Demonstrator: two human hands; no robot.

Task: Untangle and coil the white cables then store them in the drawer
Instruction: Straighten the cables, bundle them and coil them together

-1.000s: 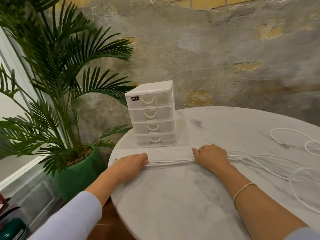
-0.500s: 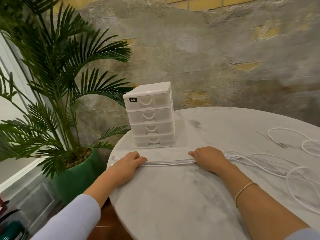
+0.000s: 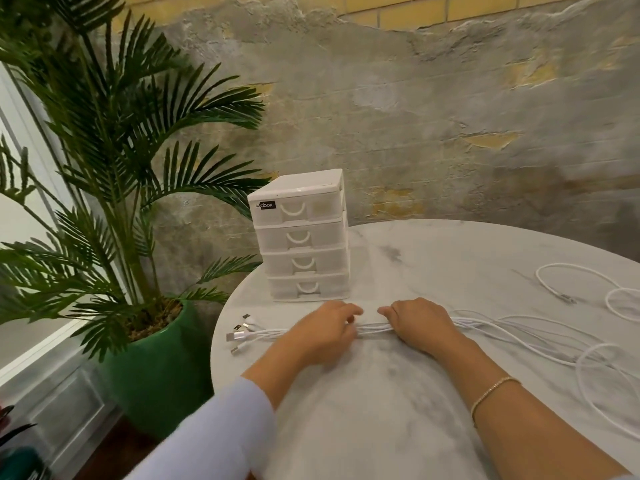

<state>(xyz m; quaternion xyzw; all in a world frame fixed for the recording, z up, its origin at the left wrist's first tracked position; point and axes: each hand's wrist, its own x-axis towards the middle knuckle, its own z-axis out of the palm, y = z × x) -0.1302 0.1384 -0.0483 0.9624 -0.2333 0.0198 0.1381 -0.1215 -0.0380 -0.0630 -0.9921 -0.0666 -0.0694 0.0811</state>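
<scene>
We've got the cables [image 3: 372,329] bunched into one straight run across the tabletop [image 3: 363,410], mid-frame, just in front of the drawer unit [image 3: 301,237]. Left hand [image 3: 322,332] and right hand [image 3: 420,323] sit close together on the bundle, fingers curled over it and gripping, short exposed stretch between them. Plug ends [image 3: 240,332] fan out at the left near the tabletop edge; the slack trails right into loose loops [image 3: 595,362] at the right edge of frame, and another loop [image 3: 568,282] lies apart further up the right side. Our read: untangling looks mostly done for this bundle and we're at the start of the coil. To do it well, we anchor the plug end with the left, keep the strands flat and parallel, and feed from the right in even loops, letting each strand roll so no twist builds. Watch the right-hand loops: they overlap, so pulling fast could cinch a knot; draw slowly and shake them loose first. Plugs sit near the edge, so don't shove the bundle left. All four drawers look closed, so one needs opening before we store the coil; can't tell which has room.
</scene>
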